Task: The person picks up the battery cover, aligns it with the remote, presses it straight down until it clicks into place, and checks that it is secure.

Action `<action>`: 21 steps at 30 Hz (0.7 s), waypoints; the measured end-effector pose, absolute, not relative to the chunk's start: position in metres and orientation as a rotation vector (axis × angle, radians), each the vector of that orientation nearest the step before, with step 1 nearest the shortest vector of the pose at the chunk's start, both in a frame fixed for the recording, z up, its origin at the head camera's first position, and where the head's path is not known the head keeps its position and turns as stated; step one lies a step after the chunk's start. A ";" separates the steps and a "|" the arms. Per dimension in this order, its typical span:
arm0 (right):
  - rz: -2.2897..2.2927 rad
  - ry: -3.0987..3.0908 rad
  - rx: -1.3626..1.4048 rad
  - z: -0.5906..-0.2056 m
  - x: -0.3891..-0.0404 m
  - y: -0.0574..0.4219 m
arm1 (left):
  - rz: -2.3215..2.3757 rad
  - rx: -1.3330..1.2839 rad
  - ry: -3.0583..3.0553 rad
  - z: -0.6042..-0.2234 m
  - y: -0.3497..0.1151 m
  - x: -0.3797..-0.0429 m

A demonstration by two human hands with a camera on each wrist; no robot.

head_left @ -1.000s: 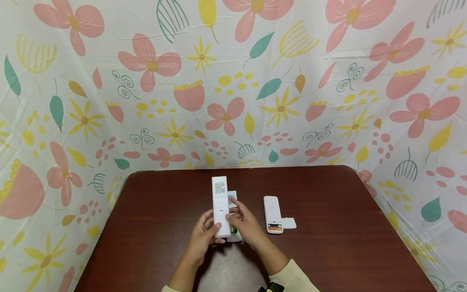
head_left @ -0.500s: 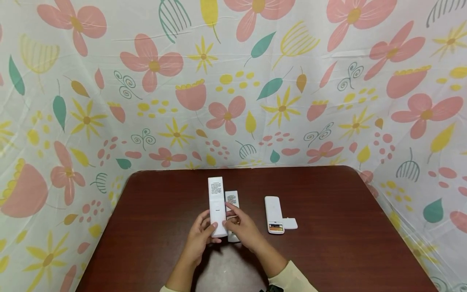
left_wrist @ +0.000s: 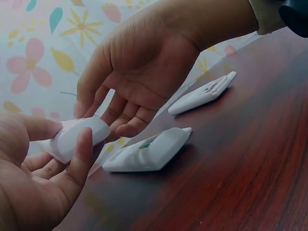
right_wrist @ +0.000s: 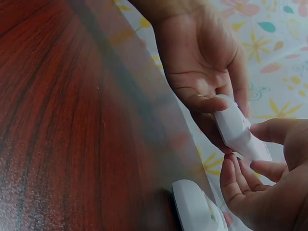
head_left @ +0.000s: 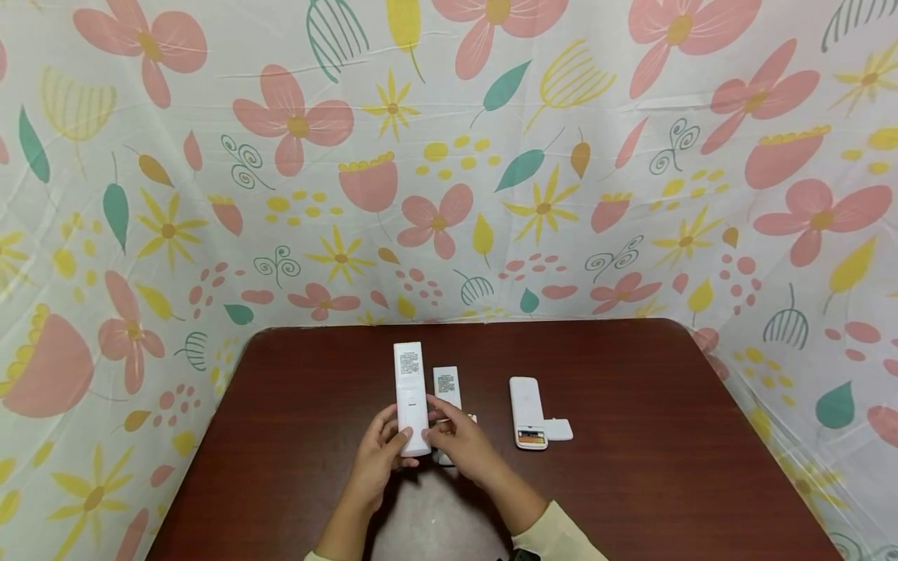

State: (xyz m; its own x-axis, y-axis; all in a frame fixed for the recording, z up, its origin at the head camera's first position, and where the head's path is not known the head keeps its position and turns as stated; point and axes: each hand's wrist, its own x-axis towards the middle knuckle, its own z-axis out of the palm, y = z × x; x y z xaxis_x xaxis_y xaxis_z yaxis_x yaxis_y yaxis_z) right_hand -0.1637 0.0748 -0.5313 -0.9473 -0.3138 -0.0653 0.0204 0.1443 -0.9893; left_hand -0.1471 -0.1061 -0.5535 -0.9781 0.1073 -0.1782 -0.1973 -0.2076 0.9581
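Observation:
A white remote control (head_left: 411,393) is held above the table, its labelled back facing up. My left hand (head_left: 375,458) grips its lower end, thumb on one face and fingers around the side, as the left wrist view shows on the remote's rounded end (left_wrist: 77,137). From the other side, my right hand (head_left: 473,450) pinches the remote's edge with thumb and index finger; its other fingers are loosely bent in the right wrist view. A second white remote (head_left: 446,380) lies below the right hand, partly hidden. Something green shows in its compartment in the left wrist view.
To the right lies a third white remote (head_left: 525,401) with batteries showing in its compartment. A white battery cover (head_left: 559,429) sits against it. The dark red-brown table (head_left: 645,483) meets a flowered cloth (head_left: 435,156) at its back edge.
Both hands have moved left with the held remote, so more of the second remote's upper part shows. The third remote and its cover have stayed put.

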 end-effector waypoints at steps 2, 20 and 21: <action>-1.869 2.176 -0.290 -0.533 -0.164 0.074 | 2.289 -0.109 1.853 -0.554 -0.107 -0.147; -1.843 2.169 -0.322 -0.539 -0.165 0.067 | 2.266 -0.124 1.902 -0.559 -0.114 -0.148; -1.842 2.168 -0.322 -0.539 -0.165 0.066 | 2.263 -0.119 1.905 -0.559 -0.114 -0.147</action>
State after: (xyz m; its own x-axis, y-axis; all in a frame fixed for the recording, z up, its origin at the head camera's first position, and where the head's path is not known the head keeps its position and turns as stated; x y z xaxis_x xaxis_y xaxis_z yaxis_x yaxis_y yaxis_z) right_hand -0.1650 0.0663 -0.5392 -0.9366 -0.3440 -0.0668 0.0103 0.1634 -0.9865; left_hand -0.1474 -0.1143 -0.5593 -0.9805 0.0860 -0.1769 -0.1889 -0.1622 0.9685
